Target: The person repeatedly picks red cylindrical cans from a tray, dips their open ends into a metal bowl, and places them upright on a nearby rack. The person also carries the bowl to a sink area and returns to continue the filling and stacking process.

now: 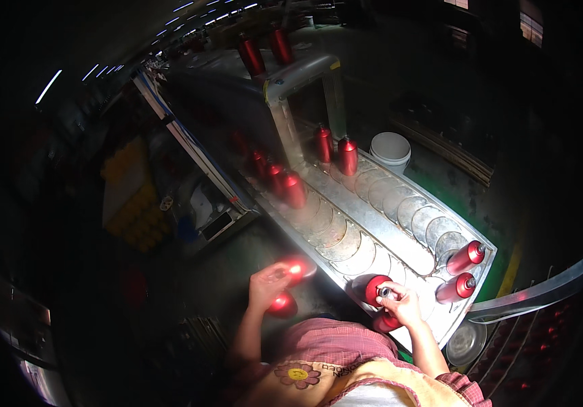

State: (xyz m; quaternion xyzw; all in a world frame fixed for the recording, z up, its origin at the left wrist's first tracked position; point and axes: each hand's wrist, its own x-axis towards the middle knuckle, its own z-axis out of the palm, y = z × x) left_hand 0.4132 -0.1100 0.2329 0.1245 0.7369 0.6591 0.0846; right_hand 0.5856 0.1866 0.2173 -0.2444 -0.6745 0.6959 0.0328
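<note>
My right hand has its fingers closed round the silver neck of a shiny red bottle at the near end of a conveyor of overlapping round metal plates. A second red bottle sits just below that hand, partly covered by it. Off the conveyor's left side, my left hand grips a red bottle, blurred by motion. Close under its palm is another red bottle; whether the hand holds this one too I cannot make out. Two red bottles stand on the conveyor's right end.
Farther along, red bottles stand on both lanes near a metal tunnel. Two more are by its top. A white bucket stands beyond the right edge. A curved strip and a round metal vessel lie right.
</note>
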